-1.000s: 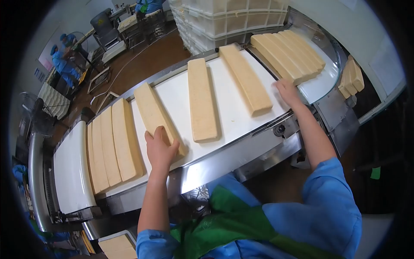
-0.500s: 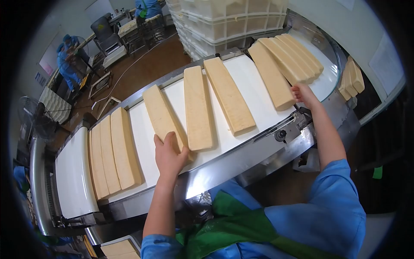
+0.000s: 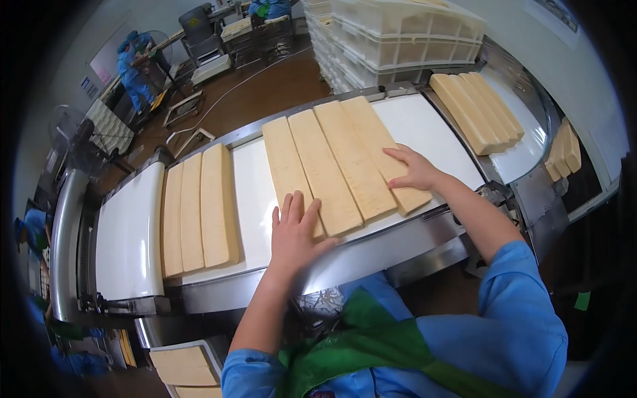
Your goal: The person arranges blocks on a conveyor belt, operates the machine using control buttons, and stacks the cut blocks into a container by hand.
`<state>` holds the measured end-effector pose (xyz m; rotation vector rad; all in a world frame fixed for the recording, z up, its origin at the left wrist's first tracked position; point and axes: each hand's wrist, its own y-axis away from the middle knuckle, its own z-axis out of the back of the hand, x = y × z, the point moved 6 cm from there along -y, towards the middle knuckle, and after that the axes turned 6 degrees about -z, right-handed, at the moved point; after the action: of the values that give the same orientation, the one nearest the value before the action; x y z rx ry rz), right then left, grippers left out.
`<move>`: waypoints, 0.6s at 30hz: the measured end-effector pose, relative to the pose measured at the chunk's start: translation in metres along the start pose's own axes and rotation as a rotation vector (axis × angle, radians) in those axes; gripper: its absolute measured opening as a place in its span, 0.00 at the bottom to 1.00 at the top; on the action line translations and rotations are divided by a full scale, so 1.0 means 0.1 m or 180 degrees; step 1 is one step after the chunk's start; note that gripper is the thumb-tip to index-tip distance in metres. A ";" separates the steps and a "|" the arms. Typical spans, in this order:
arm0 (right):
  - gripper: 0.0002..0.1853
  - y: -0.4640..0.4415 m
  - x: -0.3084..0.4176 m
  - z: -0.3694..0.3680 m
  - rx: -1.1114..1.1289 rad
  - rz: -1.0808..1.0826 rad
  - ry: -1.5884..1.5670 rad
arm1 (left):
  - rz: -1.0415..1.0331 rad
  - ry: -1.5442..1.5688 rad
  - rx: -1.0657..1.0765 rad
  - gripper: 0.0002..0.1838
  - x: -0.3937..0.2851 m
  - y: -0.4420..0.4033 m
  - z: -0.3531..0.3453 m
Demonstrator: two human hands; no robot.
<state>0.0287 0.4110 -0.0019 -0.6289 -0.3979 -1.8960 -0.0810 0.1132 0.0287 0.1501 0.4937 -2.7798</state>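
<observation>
Several long, pale-yellow blocks lie side by side on the white belt in the middle of the head view. My left hand (image 3: 295, 232) rests with its fingers spread on the near end of the leftmost block (image 3: 285, 159) of this row. At the row's other side, my right hand (image 3: 417, 172) touches the rightmost block (image 3: 368, 126) near its near end, thumb and fingers apart. Two more blocks (image 3: 323, 169) lie between them. Further left on the belt (image 3: 252, 192), three similar blocks (image 3: 219, 205) stand close together.
On the right, more blocks (image 3: 474, 113) sit at a curved end plate (image 3: 534, 132). Stacked white crates (image 3: 405, 50) stand behind the belt. A metal rail (image 3: 371, 249) runs along the near edge. Co-workers in blue (image 3: 133, 76) are in the background. Lower left is a tray with blocks (image 3: 182, 366).
The middle blocks, spaced apart before, now lie against one another. My right hand has moved left with the rightmost block, away from the group at the right end. The camera view has shifted.
</observation>
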 end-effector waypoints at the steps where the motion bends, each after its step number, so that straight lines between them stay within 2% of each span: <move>1: 0.48 -0.08 0.12 -0.12 -0.0037 0.0071 0.0030 | 0.0029 -0.0043 0.0052 0.44 0.07 0.08 0.01; 5: 0.46 -0.49 0.78 -0.67 -0.0092 0.0355 -0.0002 | 0.0054 -0.0633 0.0123 0.47 0.66 0.49 0.19; 8: 0.44 -0.51 1.36 -0.91 -0.0059 -0.0365 -0.0012 | 0.0293 -0.1086 0.0262 0.46 1.16 0.78 0.39; 10: 0.42 -0.53 1.35 -0.93 -0.0252 -0.0354 -0.0196 | 0.0243 -0.0996 0.0252 0.46 1.21 0.82 0.39; 14: 0.35 -0.67 0.98 -0.84 -0.0425 0.0003 -0.0476 | 0.0311 -0.0661 0.0318 0.44 1.25 0.83 0.37; 16: 0.29 -0.64 0.51 -0.34 -0.0536 -0.0532 -0.0308 | 0.0373 -0.0521 0.0361 0.44 1.20 0.81 0.37; 17: 0.23 -0.56 0.18 0.00 -0.1217 -0.0568 0.0190 | 0.0394 -0.0477 0.0391 0.44 1.12 0.79 0.43; 18: 0.23 -0.43 -0.17 0.31 -0.1928 -0.0407 0.0754 | 0.0427 -0.0431 0.0428 0.44 1.05 0.76 0.46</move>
<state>0.0024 0.4574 0.0137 -0.7683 0.3125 -2.1940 -0.1586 -0.0009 0.0314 0.0235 0.2536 -2.6681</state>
